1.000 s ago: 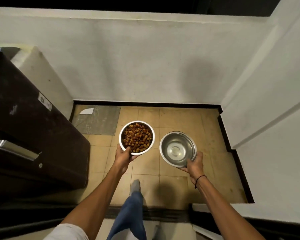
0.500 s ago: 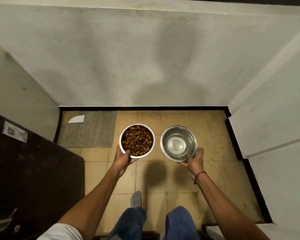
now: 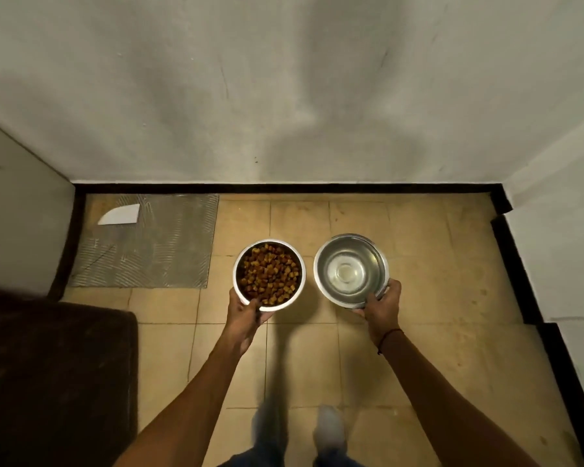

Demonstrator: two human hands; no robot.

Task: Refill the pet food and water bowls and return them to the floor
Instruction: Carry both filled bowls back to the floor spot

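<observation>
The food bowl [image 3: 269, 275] is a round metal dish with a pale rim, heaped almost to the top with brown, chunky kibble [image 3: 270, 273]. The left hand [image 3: 245, 313] grips its near edge, thumb hooked over the rim and the other fingers curled underneath, out of sight. Just to the right of the food bowl, close but not touching it, is the water bowl [image 3: 350, 269], a shiny steel dish with clear water pooled in its bottom and bright reflections on its inner wall. The right hand [image 3: 381, 306] holds that bowl by its near rim, thumb on top and fingers wrapped below. Whether either bowl touches the tan tiled floor [image 3: 418, 257] cannot be told from this view. Left of the food bowl, a grey ribbed mat [image 3: 155, 251] lies against the black skirting, with a white scrap [image 3: 120, 215] on its far corner. A dark band [image 3: 386, 337] circles the right wrist.
</observation>
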